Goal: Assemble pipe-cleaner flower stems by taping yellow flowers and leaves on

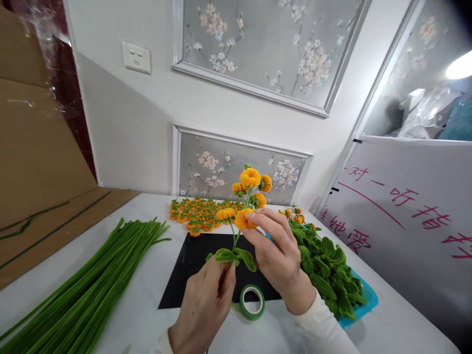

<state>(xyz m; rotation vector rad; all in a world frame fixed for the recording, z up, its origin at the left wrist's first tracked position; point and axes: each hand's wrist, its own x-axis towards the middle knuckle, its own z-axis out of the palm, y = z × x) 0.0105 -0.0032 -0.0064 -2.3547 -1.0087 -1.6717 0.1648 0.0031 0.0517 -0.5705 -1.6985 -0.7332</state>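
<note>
A stem of fuzzy orange flowers (250, 178) with green leaves stands upright in front of me, over a black mat (180, 280). My left hand (208, 295) is closed around the lower stem, just under the leaves (226, 255). With its fingertips, my right hand (278, 246) pinches one of the lower orange flowers (243, 219). Below the stem, between my hands, a roll of green tape (252, 302) lies near the mat's front edge. The stem's lower end is hidden by my left hand.
Long green fuzzy stems (106, 275) lie in a bundle at left. Several orange flower heads (195, 211) cover the table's back. At right, a blue tray (368, 295) holds green leaves (328, 265). A wall rises behind; a white board (398, 196) with red writing stands at right.
</note>
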